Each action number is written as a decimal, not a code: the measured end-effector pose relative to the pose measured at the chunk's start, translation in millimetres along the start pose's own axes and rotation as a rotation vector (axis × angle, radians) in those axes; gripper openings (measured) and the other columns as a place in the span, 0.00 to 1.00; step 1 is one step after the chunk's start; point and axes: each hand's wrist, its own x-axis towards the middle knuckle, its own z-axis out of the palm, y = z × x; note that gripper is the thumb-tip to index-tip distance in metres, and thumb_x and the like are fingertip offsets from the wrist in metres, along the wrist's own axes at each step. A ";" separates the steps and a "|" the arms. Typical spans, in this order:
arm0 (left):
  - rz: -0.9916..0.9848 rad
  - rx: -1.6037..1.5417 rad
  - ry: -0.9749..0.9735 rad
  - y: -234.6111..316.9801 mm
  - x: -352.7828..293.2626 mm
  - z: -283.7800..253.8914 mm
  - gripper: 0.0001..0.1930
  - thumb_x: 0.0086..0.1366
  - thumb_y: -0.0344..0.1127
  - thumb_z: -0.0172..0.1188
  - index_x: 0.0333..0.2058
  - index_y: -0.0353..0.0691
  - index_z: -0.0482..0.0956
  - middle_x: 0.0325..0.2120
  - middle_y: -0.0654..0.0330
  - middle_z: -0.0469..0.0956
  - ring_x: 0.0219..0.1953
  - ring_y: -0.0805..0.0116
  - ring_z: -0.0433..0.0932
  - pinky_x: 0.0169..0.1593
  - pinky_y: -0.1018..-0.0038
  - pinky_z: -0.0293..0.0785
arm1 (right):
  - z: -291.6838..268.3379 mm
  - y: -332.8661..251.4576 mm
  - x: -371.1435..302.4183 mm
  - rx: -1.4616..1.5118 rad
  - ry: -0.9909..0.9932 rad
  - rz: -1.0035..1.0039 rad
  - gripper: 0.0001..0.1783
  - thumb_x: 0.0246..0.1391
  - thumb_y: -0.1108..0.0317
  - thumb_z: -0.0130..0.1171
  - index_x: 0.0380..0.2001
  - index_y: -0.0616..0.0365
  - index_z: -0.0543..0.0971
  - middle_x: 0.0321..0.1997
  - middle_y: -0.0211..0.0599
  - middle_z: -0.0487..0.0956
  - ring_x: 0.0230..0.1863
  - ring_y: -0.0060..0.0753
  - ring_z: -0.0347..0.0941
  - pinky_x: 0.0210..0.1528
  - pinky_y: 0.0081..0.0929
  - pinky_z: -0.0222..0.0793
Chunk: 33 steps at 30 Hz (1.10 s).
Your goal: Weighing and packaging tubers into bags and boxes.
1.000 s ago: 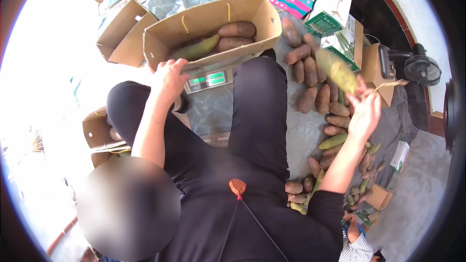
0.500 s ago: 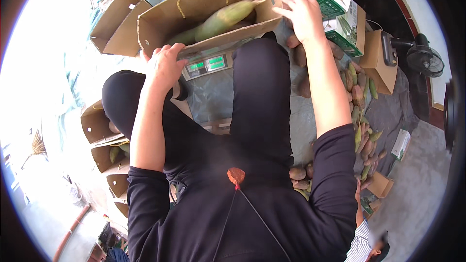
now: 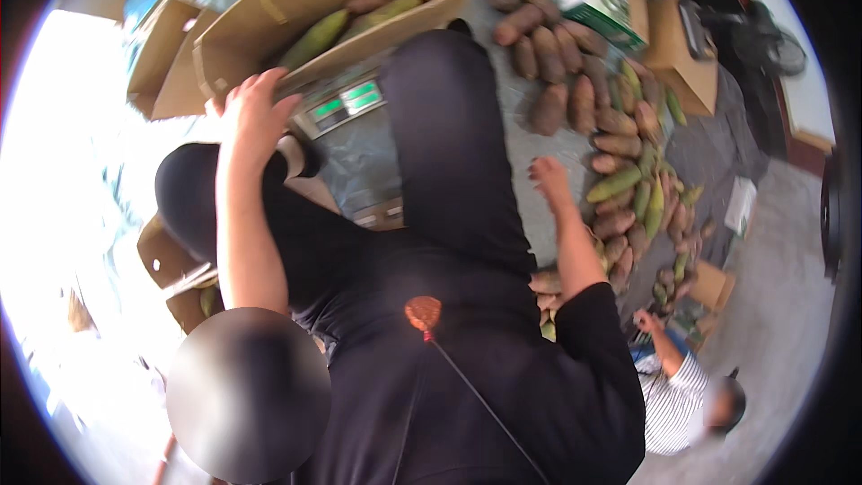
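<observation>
A long cardboard box (image 3: 359, 40) with cord handles stands at the front, tilted in view. Several long tapered vegetables (image 3: 382, 16), green and brown, lie in it; their kind is unclear. At the box's near left corner, my left hand (image 3: 253, 112) rests against the rim, thumb and fingers apart. A scale display (image 3: 346, 106) with green-lit panels shows below the box. Out to the right, my right hand (image 3: 550, 178) hangs beside my knee, near a spread of brown and green vegetables (image 3: 620, 144). Its fingers are blurred, and nothing shows in it.
Another cardboard box (image 3: 160, 58) stands left of the long one. White-and-green cartons (image 3: 603, 2), a brown box (image 3: 681, 45) and a black fan (image 3: 774, 47) are at the far right. At lower right, a person in a striped shirt (image 3: 672, 409) reaches toward the produce.
My right hand has left the box's right end and come down to the right. The view has shifted, showing more floor produce. My left hand stays at the box corner.
</observation>
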 end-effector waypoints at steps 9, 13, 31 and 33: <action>-0.079 0.044 -0.119 7.7 2.9 -4.2 0.22 0.59 0.46 0.57 0.53 0.57 0.71 0.53 0.65 0.73 0.57 0.61 0.68 0.61 0.44 0.43 | 55.6 109.1 -65.6 -0.130 -0.124 0.148 0.16 0.48 0.66 0.48 0.32 0.66 0.80 0.26 0.44 0.80 0.25 0.37 0.79 0.31 0.33 0.74; -0.054 0.020 -0.097 9.4 4.9 -2.9 0.21 0.60 0.47 0.56 0.53 0.56 0.72 0.52 0.65 0.74 0.56 0.62 0.69 0.62 0.49 0.46 | 55.0 124.4 -60.5 -0.001 -0.144 0.292 0.18 0.51 0.63 0.51 0.42 0.61 0.78 0.33 0.40 0.80 0.29 0.32 0.77 0.26 0.28 0.71; -0.076 -0.328 0.038 -17.3 19.0 15.8 0.19 0.63 0.43 0.57 0.50 0.43 0.75 0.47 0.56 0.77 0.50 0.63 0.75 0.54 0.69 0.68 | 31.2 145.1 -45.4 0.019 -0.060 0.342 0.17 0.50 0.64 0.52 0.42 0.58 0.77 0.31 0.35 0.78 0.26 0.28 0.75 0.22 0.27 0.67; -0.082 -0.310 0.053 -14.2 18.0 11.9 0.19 0.63 0.43 0.56 0.50 0.42 0.75 0.47 0.56 0.77 0.50 0.64 0.75 0.53 0.70 0.69 | 28.2 150.1 -42.4 0.068 -0.036 0.332 0.16 0.49 0.64 0.54 0.42 0.57 0.77 0.31 0.39 0.79 0.28 0.35 0.77 0.27 0.32 0.70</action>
